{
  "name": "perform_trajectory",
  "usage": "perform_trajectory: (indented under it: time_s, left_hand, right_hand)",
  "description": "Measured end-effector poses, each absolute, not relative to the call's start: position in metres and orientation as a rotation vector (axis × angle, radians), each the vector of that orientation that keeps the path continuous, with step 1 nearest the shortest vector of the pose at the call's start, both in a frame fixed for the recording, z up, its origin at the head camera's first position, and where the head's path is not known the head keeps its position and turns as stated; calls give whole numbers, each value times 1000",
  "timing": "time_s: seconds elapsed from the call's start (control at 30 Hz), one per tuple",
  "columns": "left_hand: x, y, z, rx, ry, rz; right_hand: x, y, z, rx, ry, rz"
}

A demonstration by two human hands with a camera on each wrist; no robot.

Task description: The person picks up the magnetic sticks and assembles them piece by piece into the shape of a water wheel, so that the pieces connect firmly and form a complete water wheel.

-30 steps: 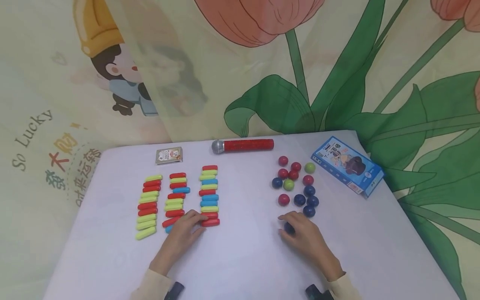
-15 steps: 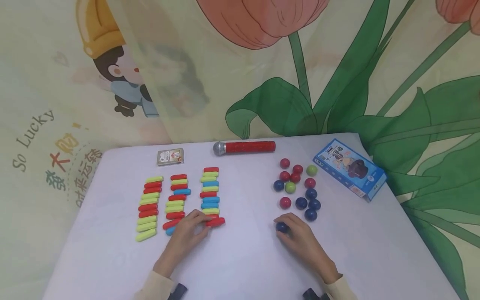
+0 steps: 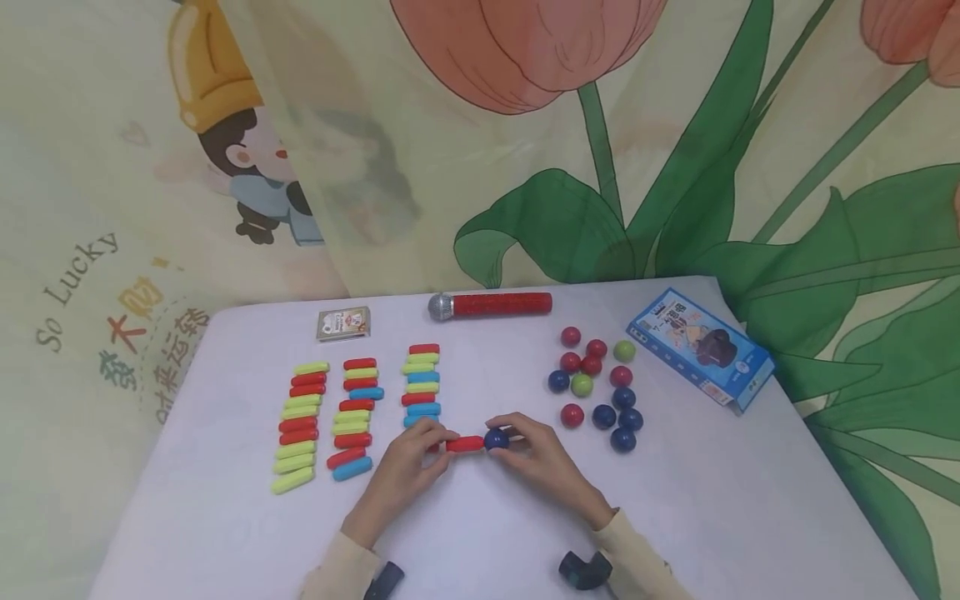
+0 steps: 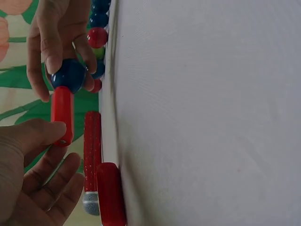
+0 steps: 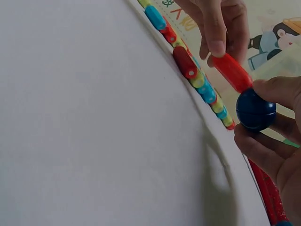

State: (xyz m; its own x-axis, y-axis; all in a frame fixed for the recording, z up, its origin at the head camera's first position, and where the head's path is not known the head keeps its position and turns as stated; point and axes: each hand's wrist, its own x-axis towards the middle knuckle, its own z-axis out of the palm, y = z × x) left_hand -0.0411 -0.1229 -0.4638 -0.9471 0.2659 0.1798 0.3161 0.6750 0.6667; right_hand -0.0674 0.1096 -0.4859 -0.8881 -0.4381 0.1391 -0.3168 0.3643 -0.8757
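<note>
Left hand (image 3: 412, 454) now holds the red stick (image 3: 465, 444) off to the right of the rightmost stick column (image 3: 423, 388), no longer in line with it. Right hand (image 3: 534, 450) is further left, with the blue ball (image 3: 496, 439) away from the loose balls (image 3: 592, 365). Stick end and ball now touch, vs well apart before. Near-end blue stick (image 3: 352, 468) of the middle column is now uncovered.

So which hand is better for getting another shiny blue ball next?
Right, probably, once freed: the right hand pinches one shiny, round blue ball but is nearer the other blue balls. The left hand holds a red, rod-shaped piece, farther from them.
</note>
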Motion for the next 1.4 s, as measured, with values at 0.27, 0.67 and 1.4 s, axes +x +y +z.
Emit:
perform_trajectory:
  time_s: [0.27, 0.67, 1.4]
  left_hand:
    - [-44, -130, -471, -421, -2839, -1024]
    - [-44, -149, -470, -275, -3027, -786]
    - [-43, -124, -474, -405, -2926, -1049]
  right_hand:
    - [-66, 105, -493, -560, 2426, -1638]
    - [-66, 111, -503, -624, 2508, -1534]
    - [-67, 112, -500, -697, 2429, -1480]
